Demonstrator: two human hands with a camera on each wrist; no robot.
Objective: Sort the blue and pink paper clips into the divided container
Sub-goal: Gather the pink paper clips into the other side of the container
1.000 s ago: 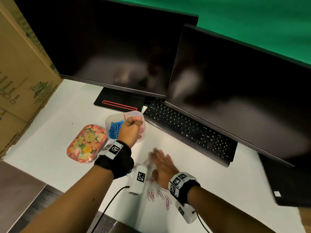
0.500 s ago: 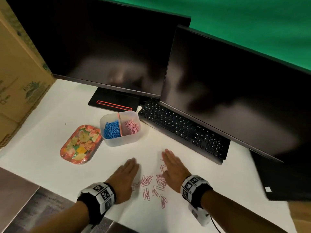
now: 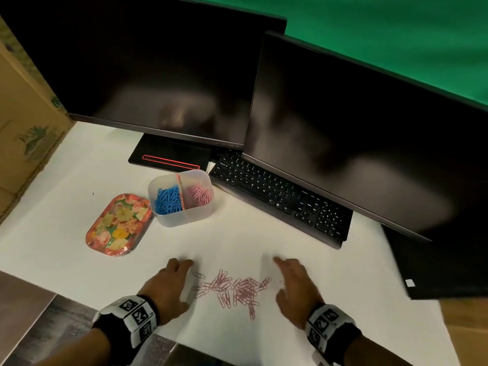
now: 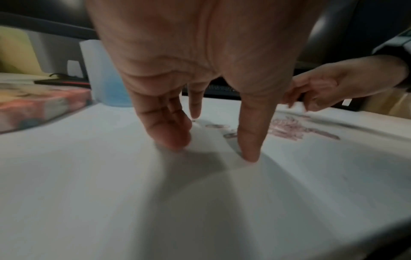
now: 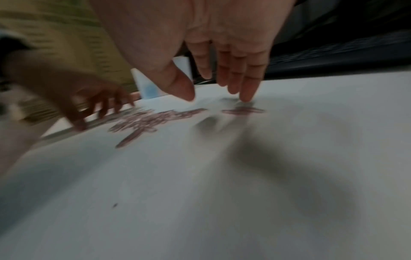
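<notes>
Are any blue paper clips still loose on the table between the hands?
No: the loose clips on the table are all pink; the blue clips lie in the container.

A floral tray (image 3: pixel 118 225) is lying on the white desk (image 3: pixel 66 207) near a cardboard box (image 3: pixel 23 114). Two dark monitors (image 3: pixel 158 70) are standing behind, one overhanging a black keyboard (image 3: pixel 280 196).

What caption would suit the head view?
Two open hands flank loose pink clips before a half-sorted divided container.
</notes>
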